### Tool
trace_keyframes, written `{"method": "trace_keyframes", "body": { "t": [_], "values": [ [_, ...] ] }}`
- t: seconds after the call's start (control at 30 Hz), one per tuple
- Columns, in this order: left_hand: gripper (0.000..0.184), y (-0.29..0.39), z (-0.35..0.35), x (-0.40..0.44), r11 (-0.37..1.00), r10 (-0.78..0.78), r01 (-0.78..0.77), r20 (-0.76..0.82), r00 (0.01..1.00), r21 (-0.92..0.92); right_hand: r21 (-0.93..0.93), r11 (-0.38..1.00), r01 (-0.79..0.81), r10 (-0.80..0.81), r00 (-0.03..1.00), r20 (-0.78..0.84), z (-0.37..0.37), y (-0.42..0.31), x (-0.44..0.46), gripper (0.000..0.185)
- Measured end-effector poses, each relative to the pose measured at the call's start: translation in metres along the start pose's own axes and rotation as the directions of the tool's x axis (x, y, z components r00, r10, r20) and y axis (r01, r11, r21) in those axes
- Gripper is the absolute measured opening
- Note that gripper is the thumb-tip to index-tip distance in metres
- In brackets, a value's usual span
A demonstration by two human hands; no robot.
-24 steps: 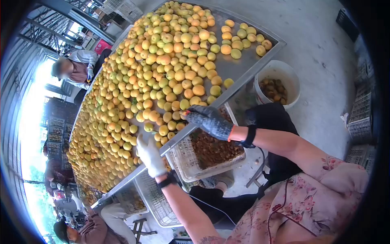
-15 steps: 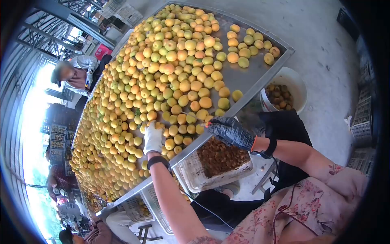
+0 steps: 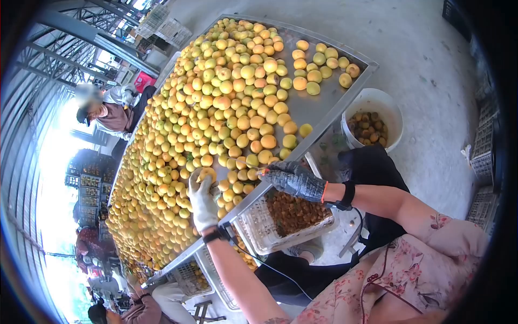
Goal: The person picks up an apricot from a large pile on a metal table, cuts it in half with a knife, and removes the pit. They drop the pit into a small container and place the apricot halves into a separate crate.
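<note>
My left hand (image 3: 203,204), in a white glove, holds a yellow-orange apricot (image 3: 206,173) between thumb and fingers just above the fruit pile. My right hand (image 3: 297,179), in a dark grey knit glove, is closed around a thin metal tool with an orange handle (image 3: 263,171). Its slender shaft points left toward the apricots, and I cannot make out its tip. Both hands are at the near edge of a metal table (image 3: 318,110) heaped with apricots (image 3: 216,102).
Below the table edge stands a white plastic crate (image 3: 259,237) holding brown pieces (image 3: 294,212). A white bucket (image 3: 389,108) with darker fruit is at the right. Across the table sits a co-worker (image 3: 116,108); another person (image 3: 140,310) is at lower left. Stacked crates (image 3: 483,146) stand far right.
My left hand has drawn back slightly from the pile with an apricot now visible in its fingers. My right hand and the tool have shifted slightly left. The whole view has tilted a little.
</note>
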State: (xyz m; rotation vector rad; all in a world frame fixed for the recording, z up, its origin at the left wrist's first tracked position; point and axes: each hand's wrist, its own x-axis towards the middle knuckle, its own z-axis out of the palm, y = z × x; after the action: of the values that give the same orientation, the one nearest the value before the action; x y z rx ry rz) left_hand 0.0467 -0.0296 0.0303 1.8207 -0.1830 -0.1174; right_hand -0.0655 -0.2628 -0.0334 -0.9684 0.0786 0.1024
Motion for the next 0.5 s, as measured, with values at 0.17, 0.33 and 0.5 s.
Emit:
{"method": "trace_keyframes", "body": {
  "t": [0.17,0.33,0.5],
  "values": [
    [0.048,0.023,0.035,-0.094,0.827,-0.009,-0.052,-0.106,0.994,-0.56,-0.474,0.704,0.528,-0.478,0.847,0.234,0.033,-0.005,-0.016,0.026],
    [0.058,0.02,0.051,-0.132,0.779,0.058,-0.101,-0.09,0.994,-0.618,-0.577,0.646,0.499,-0.362,0.866,0.344,0.044,-0.002,-0.031,0.027],
    [0.058,0.006,0.04,-0.138,0.758,0.016,-0.05,-0.059,0.998,-0.65,-0.647,0.541,0.537,-0.333,0.844,0.422,0.047,-0.007,-0.043,0.028]
  ]
}}
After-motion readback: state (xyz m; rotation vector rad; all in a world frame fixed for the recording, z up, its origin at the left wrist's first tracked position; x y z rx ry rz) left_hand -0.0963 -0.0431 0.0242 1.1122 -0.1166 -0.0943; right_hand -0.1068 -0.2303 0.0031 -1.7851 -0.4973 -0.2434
